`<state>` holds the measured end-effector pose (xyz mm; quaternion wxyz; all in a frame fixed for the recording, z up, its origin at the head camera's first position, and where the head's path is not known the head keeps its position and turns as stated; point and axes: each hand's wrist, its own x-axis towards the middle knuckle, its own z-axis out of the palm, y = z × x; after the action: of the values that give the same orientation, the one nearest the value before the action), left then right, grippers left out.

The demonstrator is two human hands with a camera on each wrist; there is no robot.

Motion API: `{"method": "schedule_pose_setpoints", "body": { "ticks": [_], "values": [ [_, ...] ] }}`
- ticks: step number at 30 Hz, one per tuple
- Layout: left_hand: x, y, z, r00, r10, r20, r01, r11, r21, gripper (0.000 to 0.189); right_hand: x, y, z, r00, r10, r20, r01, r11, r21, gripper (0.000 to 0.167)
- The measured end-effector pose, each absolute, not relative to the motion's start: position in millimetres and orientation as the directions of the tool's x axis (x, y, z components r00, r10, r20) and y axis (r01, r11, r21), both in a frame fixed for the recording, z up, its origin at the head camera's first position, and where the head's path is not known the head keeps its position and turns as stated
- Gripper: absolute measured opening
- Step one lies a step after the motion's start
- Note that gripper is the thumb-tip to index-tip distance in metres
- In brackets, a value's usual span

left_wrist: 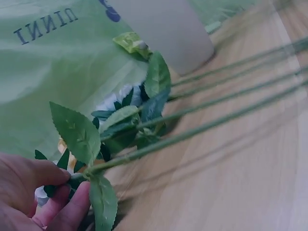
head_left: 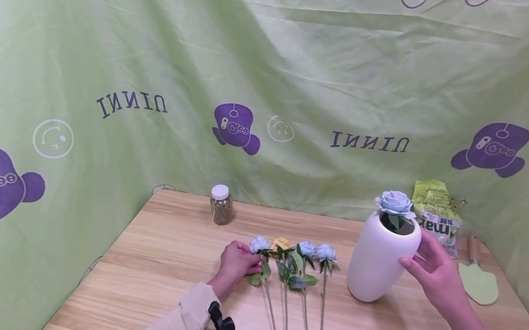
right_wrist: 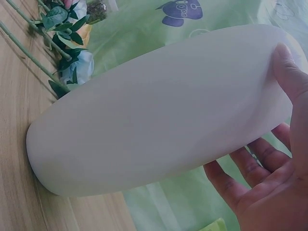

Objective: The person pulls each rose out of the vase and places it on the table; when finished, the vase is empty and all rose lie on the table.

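Observation:
My left hand [head_left: 238, 265] pinches the stem of the leftmost pale blue rose [head_left: 259, 244] just under its bloom, thumb and fingertips together, as the left wrist view shows. Beside it on the table lie a yellow rose [head_left: 280, 243] and two more pale blue roses [head_left: 325, 252], their long green stems pointing toward me. With my right hand [head_left: 437, 274] I hold a tall white vase [head_left: 377, 262] near its top, thumb on the near side and fingers along its right side. One blue rose [head_left: 395, 202] stands in the vase's mouth; its stem is hidden inside.
Toward the back of the wooden table [head_left: 172, 242] stands a small jar [head_left: 222, 208] with a white lid. Behind the vase, a green and white bag [head_left: 440, 218] leans near the curtain. A hand trowel [head_left: 478, 282] with a pale green blade lies at the right.

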<state>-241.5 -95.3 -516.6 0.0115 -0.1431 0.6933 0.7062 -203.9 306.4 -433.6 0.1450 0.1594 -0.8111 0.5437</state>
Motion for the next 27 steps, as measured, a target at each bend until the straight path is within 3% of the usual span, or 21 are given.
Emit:
{"method": "schedule_pose_setpoints", "body": {
  "ticks": [8, 14, 17, 21, 24, 27],
  "values": [
    [-238.4, -97.7, -515.0, -0.973, -0.217, -0.079, -0.128, 0.225, 0.966, 0.037, -202.3, 306.1, -432.2, -0.906, -0.105, 0.41, -0.417, 0.391, -0.821, 0.071],
    [-236.6, -97.0, -513.3, -0.989, -0.147, -0.01, -0.075, 0.44, 0.895, 0.026, -202.9, 308.2, -433.0, -0.902, -0.11, 0.417, -0.429, 0.341, -0.836, 0.071],
    [-234.8, -97.7, -513.5, -0.992, -0.111, 0.057, -0.023, 0.61, 0.792, 0.027, -203.3, 309.3, -433.8, -0.901, -0.109, 0.419, -0.43, 0.336, -0.838, 0.072],
    [-234.3, -104.1, -510.2, -0.989, -0.056, 0.14, 0.039, 0.801, 0.598, 0.043, -203.6, 309.1, -434.7, -0.899, -0.108, 0.424, -0.434, 0.343, -0.833, 0.071],
    [-234.9, -110.1, -498.8, -0.978, -0.006, 0.207, 0.088, 0.893, 0.442, 0.055, -204.0, 307.8, -434.0, -0.898, -0.119, 0.425, -0.438, 0.344, -0.83, 0.071],
    [-235.5, -110.4, -477.8, -0.958, 0.054, 0.28, 0.147, 0.934, 0.324, 0.055, -203.9, 307.5, -431.8, -0.897, -0.12, 0.425, -0.438, 0.366, -0.821, 0.071]
  ]
}}
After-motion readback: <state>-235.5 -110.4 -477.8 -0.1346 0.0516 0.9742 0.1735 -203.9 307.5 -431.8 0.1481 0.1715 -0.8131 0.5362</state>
